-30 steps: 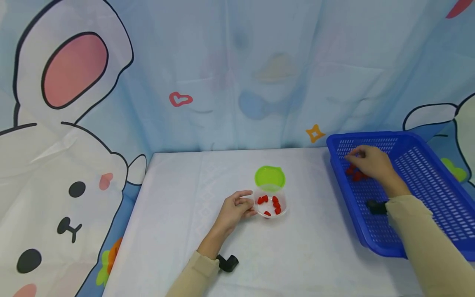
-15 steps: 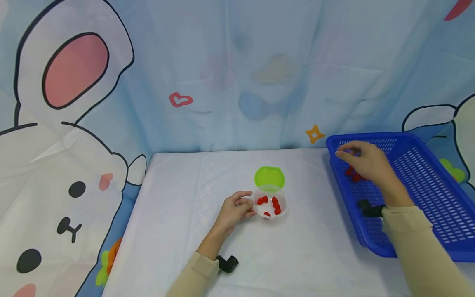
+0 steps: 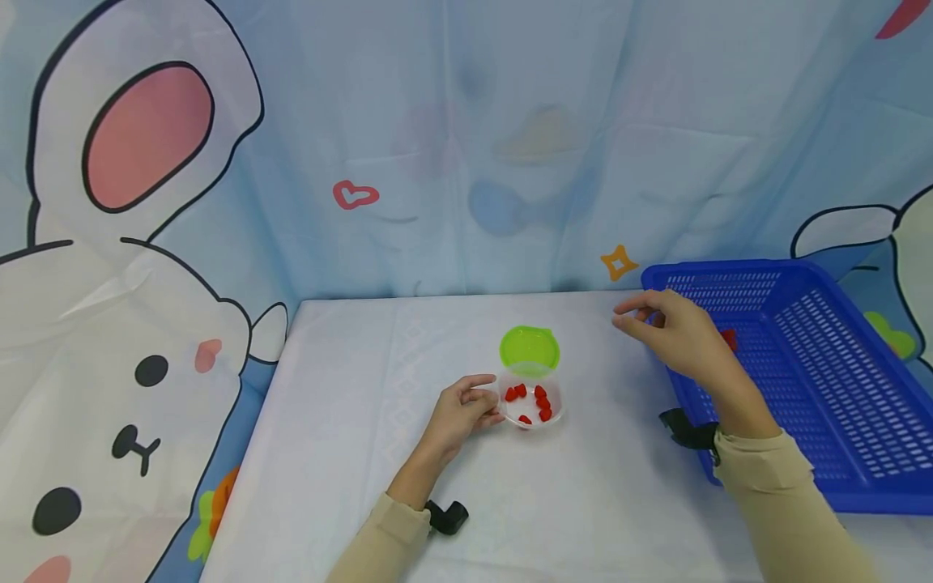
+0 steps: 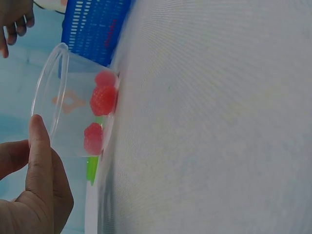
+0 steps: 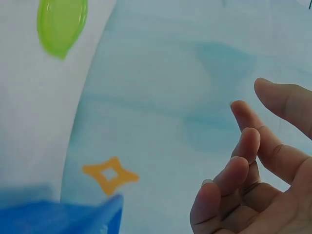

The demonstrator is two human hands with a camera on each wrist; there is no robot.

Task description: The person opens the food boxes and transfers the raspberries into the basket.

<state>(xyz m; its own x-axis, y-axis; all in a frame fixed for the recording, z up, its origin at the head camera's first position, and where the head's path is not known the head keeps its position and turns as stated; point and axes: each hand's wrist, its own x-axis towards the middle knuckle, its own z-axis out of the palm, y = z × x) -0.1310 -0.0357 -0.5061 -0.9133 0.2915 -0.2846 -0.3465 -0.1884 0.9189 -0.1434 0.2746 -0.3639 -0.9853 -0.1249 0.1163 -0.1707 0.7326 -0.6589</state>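
A small clear plastic cup (image 3: 557, 398) stands on the white cloth, with several red raspberry-like pieces (image 3: 543, 402) on its bottom. My left hand (image 3: 461, 413) pinches its rim from the left side; in the left wrist view the index finger lies along the outside of the rim. My right hand (image 3: 678, 334) hovers over the left edge of the blue basket (image 3: 824, 364), fingers loosely bent. In the right wrist view its thumb and index tip stand apart, and I see nothing between them. More red pieces (image 3: 730, 338) in the basket are mostly hidden behind this hand.
A round green lid (image 3: 530, 346) lies just behind the cup. The basket takes up the right side of the table (image 3: 350, 453). A printed curtain (image 3: 452, 146) hangs behind the table's back edge.
My right hand has moved left and out from inside the basket to over its left rim, its thumb and index finger parting. The left hand and cup have stayed still.
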